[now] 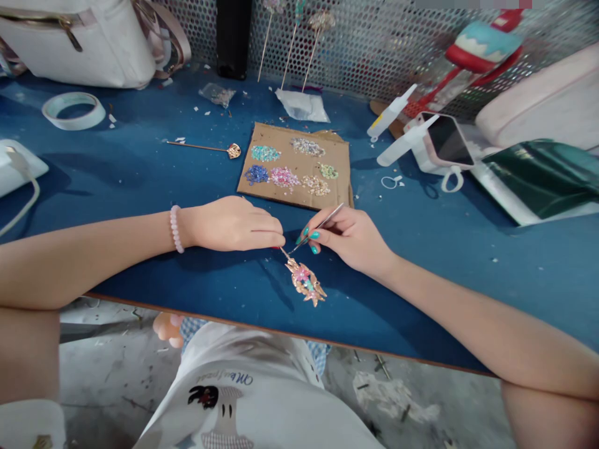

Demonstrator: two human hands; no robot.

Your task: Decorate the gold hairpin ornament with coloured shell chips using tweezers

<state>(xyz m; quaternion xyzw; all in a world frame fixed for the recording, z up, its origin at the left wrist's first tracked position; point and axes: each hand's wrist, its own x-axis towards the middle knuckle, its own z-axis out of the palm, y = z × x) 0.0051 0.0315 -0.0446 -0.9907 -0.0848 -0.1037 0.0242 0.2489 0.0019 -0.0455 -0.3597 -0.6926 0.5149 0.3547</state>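
My left hand (238, 226) is closed on the thin stem of a gold hairpin (306, 280), whose ornate head carries pink and turquoise flowers and points toward me. In my right hand (350, 240) is a pair of metal tweezers (327, 219), pinched between fingers with turquoise nails. The tweezers' tips are close to the top of the hairpin's head; whether they hold or touch anything is too small to tell. Just beyond both hands lies a piece of cardboard (290, 136) bearing several small heaps of coloured chips, among them blue, pink, turquoise and silvery ones.
Left of the cardboard lies another gold hairpin (234, 151). A tape roll (73, 112) and white bag (93, 43) are at the left. Glue bottles (405, 143), a phone (449, 140) and a green packet (538, 178) are at the right. A perforated metal panel (369, 56) stands behind.
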